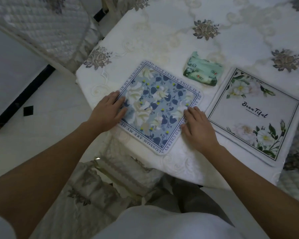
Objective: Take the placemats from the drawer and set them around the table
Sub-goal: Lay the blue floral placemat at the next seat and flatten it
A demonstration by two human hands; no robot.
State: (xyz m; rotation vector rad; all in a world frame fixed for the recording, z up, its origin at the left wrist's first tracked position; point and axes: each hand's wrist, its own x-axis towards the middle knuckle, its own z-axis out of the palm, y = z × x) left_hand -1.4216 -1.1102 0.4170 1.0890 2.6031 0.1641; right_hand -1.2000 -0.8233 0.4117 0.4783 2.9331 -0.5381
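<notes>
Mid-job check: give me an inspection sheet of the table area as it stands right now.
Surface: table under a white embroidered tablecloth, grey flower motifs.
Job's things: blue floral placemat flat near the table corner, lettered border; white floral placemat flat to its right, apart from it, printed "Beautiful".
Clutter: green tissue pack behind and between the two mats.
Grippers: left hand flat on the blue mat's left edge; right hand flat on its right edge; neither grips.
Cables: nothing seen.
Surroundings: covered chair at far left, another chair tucked below the near edge; pale floor.
</notes>
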